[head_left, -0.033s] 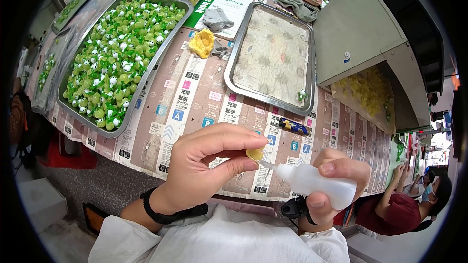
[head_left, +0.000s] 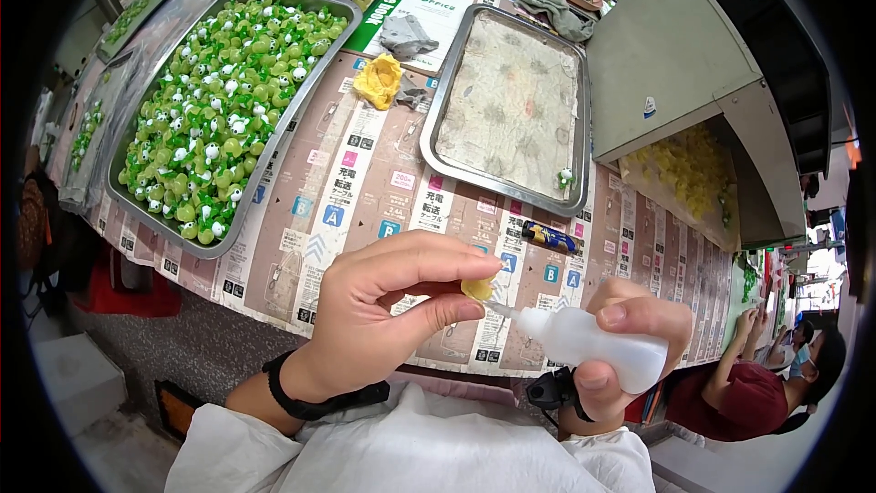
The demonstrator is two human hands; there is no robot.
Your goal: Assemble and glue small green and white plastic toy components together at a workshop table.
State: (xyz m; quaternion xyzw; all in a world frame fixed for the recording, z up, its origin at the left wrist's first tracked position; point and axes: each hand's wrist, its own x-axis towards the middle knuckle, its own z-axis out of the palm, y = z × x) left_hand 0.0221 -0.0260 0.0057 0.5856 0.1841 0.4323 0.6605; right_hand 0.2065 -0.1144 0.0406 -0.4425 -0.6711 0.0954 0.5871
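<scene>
Between the thumb and index finger of my left hand is a small translucent yellow piece, rounded in shape. My right hand grips a white squeeze bottle, tilted so that its thin clear nozzle points left at the yellow piece. The tip comes right up to the piece's lower edge; I cannot tell if they touch. Both hands are above the near edge of the table, with a dark blue and yellow tube lying just beyond them.
At left, a metal tray is heaped with small green and white figures. Another metal tray, paper-lined, holds one figure. A grey box at right covers yellow pieces. Yellow putty-like lump and notebook lie behind. A person sits at right.
</scene>
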